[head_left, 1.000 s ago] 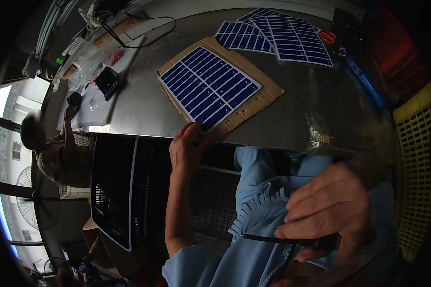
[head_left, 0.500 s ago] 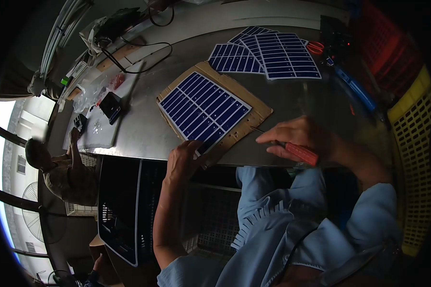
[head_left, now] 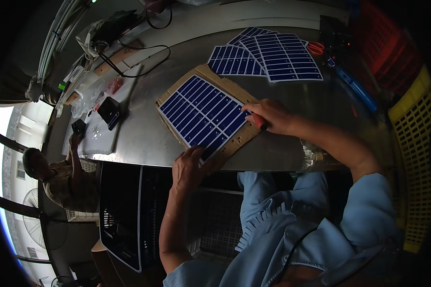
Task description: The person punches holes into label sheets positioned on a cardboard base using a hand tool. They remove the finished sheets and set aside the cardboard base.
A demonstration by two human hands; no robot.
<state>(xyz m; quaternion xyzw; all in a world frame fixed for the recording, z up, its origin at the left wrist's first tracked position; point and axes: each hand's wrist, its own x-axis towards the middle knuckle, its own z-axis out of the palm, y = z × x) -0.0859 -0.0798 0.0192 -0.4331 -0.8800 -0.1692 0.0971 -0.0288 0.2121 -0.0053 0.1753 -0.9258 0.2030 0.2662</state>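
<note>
A sheet of dark blue labels point(head_left: 203, 112) with white borders lies on a piece of brown cardboard point(head_left: 234, 143) at the bench's front edge. My left hand point(head_left: 189, 165) is closed at the sheet's near corner, its fingertips on top; the thumb is partly hidden. In my right hand point(head_left: 269, 116) is a screwdriver with a red handle point(head_left: 260, 121), held over the sheet's right corner. Its shaft and tip are hidden by my fingers, so contact with the sheet cannot be made out.
Several more label sheets point(head_left: 287, 55) overlap at the back, beside orange-handled scissors point(head_left: 315, 48). A blue tool point(head_left: 357, 88) lies at the right, near red point(head_left: 383, 52) and yellow crates point(head_left: 416, 134). Another person point(head_left: 57, 179) works at the left by a black box point(head_left: 108, 111).
My right hand has moved left and forward with the screwdriver, from the cardboard's right side onto the sheet's right corner. My left hand stays at the near corner.
</note>
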